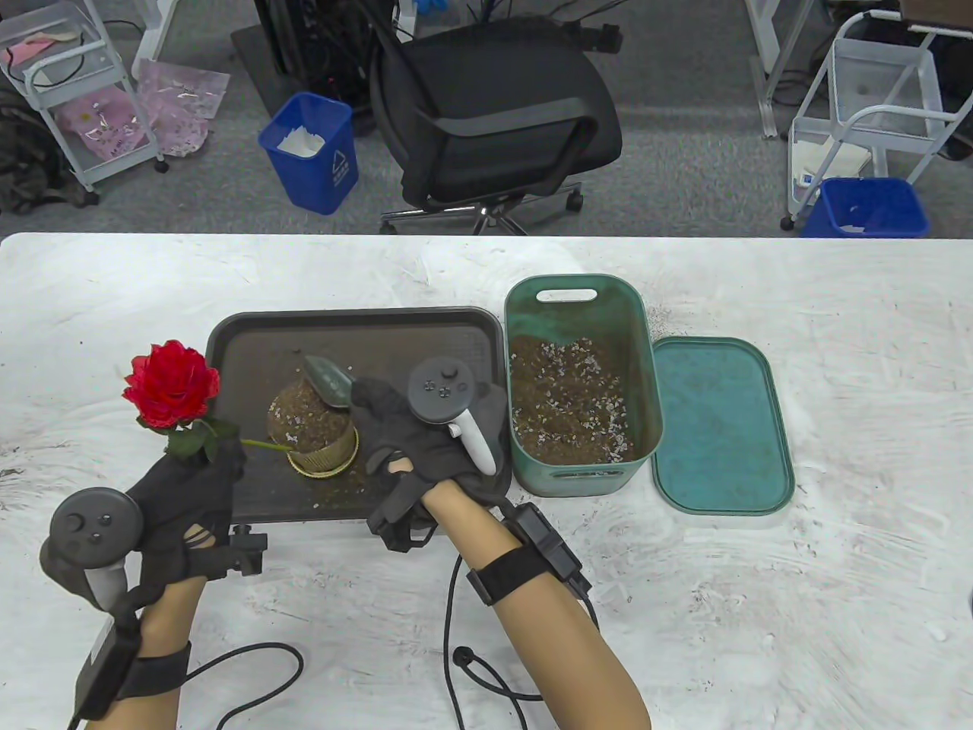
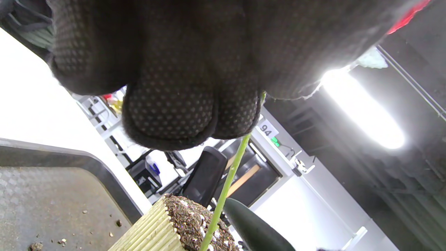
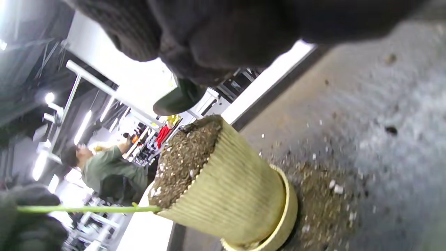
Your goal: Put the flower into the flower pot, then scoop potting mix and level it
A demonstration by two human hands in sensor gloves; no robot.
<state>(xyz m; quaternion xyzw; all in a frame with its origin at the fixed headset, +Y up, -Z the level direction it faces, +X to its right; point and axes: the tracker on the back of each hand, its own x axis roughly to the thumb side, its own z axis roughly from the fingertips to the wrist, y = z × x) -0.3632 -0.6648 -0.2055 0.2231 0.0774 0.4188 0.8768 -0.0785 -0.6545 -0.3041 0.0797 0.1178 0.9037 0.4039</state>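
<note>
Tabletop (image 1: 760, 608), white and smeared, carries everything, and spilled mix is its main hazard: grit already lies on the dark tray (image 1: 251, 487) and beside the green bin (image 1: 642, 357) of potting mix at about 3 o'clock from the tray. The bin's lid (image 1: 722, 426) lies flat just to its right.

On the tray, the ribbed yellow flower pot (image 1: 323, 452) is heaped well above its rim. Levelling a mound that high could push more mix over the side, and a firm sideways press might tip the pot in its saucer.

The red rose (image 1: 171, 384) hangs at 9 o'clock from the pot, its thin stem (image 2: 226, 188) slanting into the soil. The left hand (image 1: 190, 494) pinches that stem with curled fingers; pulling or twisting could bend it or drag it out of the loose mix.

The right hand (image 1: 426, 441) is closed round the handle of a dark green trowel (image 1: 328, 378), whose blade rests over the mound at 12 o'clock. It could nick the stem if it sweeps toward it.

The only readable writing is a small tag reading "94" (image 2: 266, 130) in the left wrist view; the blue waste bin (image 1: 312, 152) bears a white symbol, its lettering too small to read.
</note>
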